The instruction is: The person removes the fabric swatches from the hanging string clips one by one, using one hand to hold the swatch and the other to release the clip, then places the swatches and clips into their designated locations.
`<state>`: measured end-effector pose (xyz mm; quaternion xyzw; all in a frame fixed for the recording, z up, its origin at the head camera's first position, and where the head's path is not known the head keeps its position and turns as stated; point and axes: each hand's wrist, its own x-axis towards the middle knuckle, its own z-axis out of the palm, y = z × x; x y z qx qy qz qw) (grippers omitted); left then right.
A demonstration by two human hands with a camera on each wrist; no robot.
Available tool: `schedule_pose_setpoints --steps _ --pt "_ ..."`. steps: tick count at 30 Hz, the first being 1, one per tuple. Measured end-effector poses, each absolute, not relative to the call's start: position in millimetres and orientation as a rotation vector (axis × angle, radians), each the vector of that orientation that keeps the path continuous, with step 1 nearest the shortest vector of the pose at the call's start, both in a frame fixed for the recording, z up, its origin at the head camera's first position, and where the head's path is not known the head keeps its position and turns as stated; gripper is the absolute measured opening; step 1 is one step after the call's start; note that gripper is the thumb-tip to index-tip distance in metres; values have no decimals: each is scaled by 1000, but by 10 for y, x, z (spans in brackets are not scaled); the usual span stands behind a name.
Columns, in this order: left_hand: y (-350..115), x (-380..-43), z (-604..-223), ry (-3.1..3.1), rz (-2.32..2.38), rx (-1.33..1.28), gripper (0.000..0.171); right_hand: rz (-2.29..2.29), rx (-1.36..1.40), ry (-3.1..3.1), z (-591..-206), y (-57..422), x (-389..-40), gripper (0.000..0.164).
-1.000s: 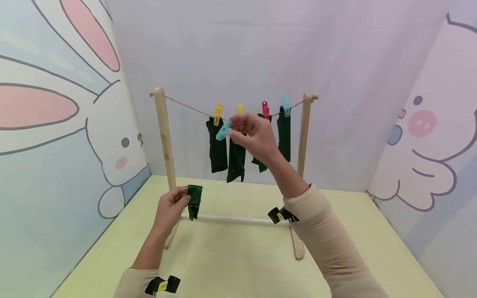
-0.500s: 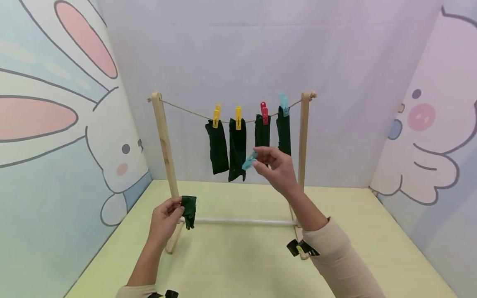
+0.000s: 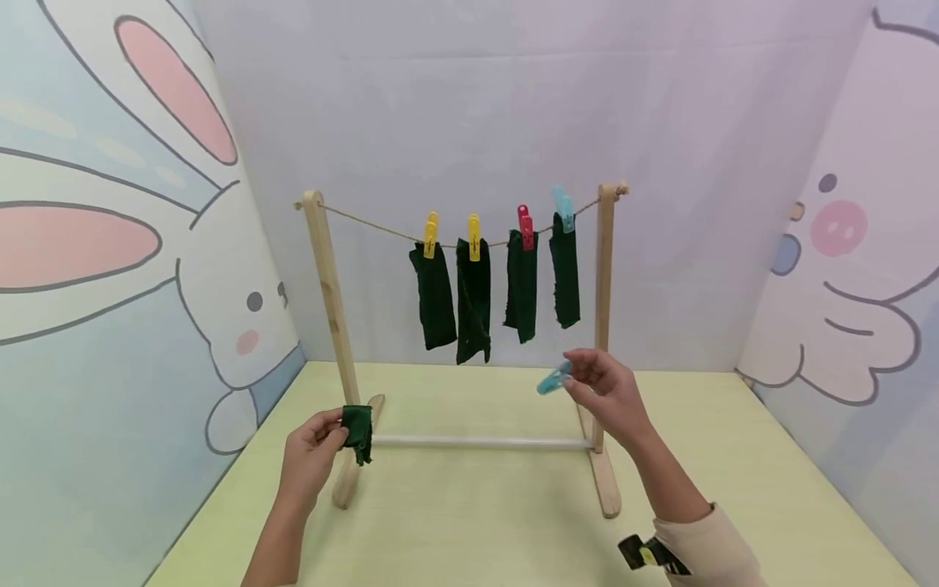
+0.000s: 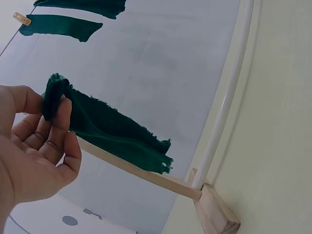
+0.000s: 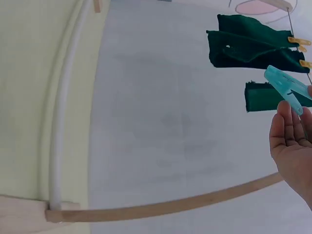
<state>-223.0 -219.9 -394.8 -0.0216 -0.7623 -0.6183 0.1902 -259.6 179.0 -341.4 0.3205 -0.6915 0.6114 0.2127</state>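
Note:
My left hand (image 3: 311, 461) pinches a small dark green cloth strip (image 3: 357, 426) by its upper end, in front of the left post's foot; in the left wrist view the strip (image 4: 117, 129) trails off with frayed edges. Between thumb and fingertips, my right hand (image 3: 605, 395) holds a light blue clothespin (image 3: 554, 379) below the line's right end. Several dark green strips hang from the rope (image 3: 374, 224): two under yellow clothespins (image 3: 430, 236), one under a red clothespin (image 3: 526, 228), one under another light blue clothespin (image 3: 563, 209).
Two wooden posts, left (image 3: 332, 297) and right (image 3: 605, 310), carry the rope. A white rod (image 3: 480, 442) joins their feet low over the pale yellow table (image 3: 469, 522). Printed walls with a rabbit (image 3: 242, 326) and a pig (image 3: 844, 244) stand at the sides.
My right hand has come down and to the right, away from the hanging strips, with the light blue clothespin. My left hand has sunk slightly to the left, still pinching its cloth strip.

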Motion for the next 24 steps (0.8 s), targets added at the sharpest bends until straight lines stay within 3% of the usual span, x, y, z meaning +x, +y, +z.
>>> schedule_pose_setpoints --steps 24 --pt "-2727 -2285 -4265 -2155 -1776 40 31 1532 464 -2343 -4217 2829 -2485 29"
